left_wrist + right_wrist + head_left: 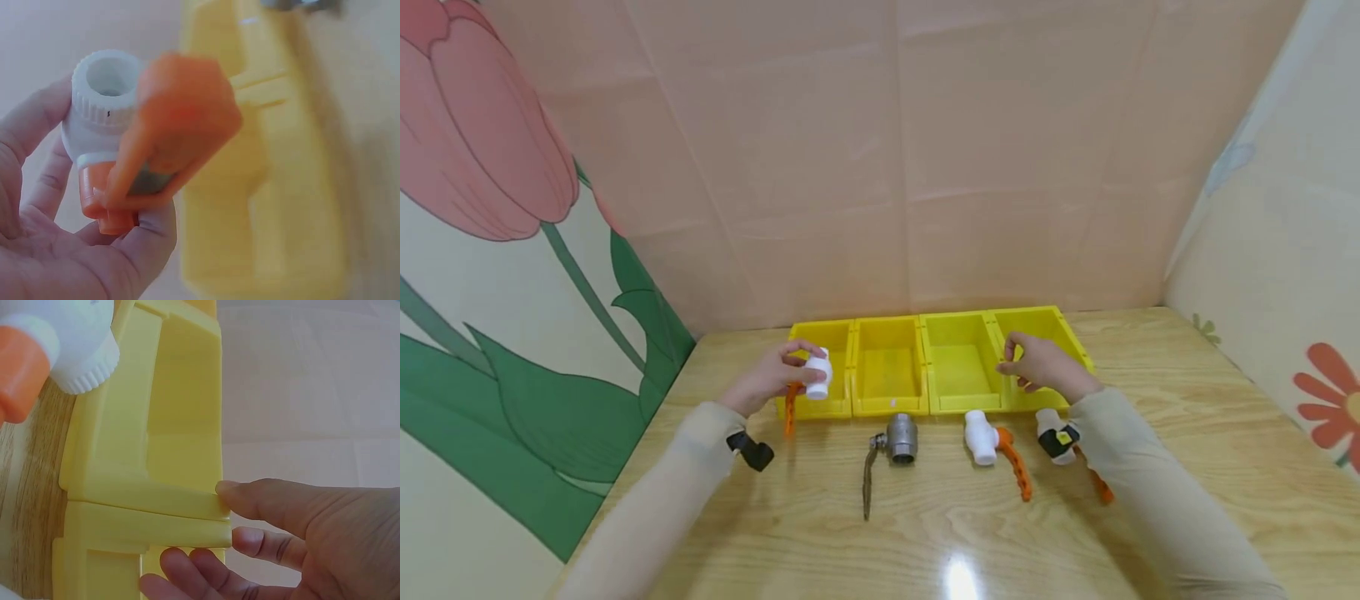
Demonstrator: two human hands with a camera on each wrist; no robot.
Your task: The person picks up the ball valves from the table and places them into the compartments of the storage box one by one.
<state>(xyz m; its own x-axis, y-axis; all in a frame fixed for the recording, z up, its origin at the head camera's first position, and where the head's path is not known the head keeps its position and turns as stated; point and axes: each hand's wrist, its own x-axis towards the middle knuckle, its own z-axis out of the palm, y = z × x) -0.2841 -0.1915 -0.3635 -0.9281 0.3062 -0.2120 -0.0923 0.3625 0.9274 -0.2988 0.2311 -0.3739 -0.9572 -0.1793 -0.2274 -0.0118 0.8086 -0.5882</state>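
In the head view my left hand (772, 375) holds a white plastic ball valve (818, 373) above the leftmost yellow bin (822, 408). Its orange lever handle (187, 119) sticks out past the thumb in the left wrist view, and fingers wrap the ribbed white body (103, 119). Over at the right, my right hand (1041, 364) pinches the adjoining walls of two yellow bins (169, 515), thumb on one side and fingers on the other. Another white ball valve (981, 437) with an orange handle lies before the third bin.
A grey metal ball valve (902, 439) with a long lever lies before the second bin (887, 375). Partly hidden under the right wrist is a further white valve (1049, 421) with an orange handle. The bins stand side by side on a wooden table (820, 533), near the pink backdrop (895, 167).
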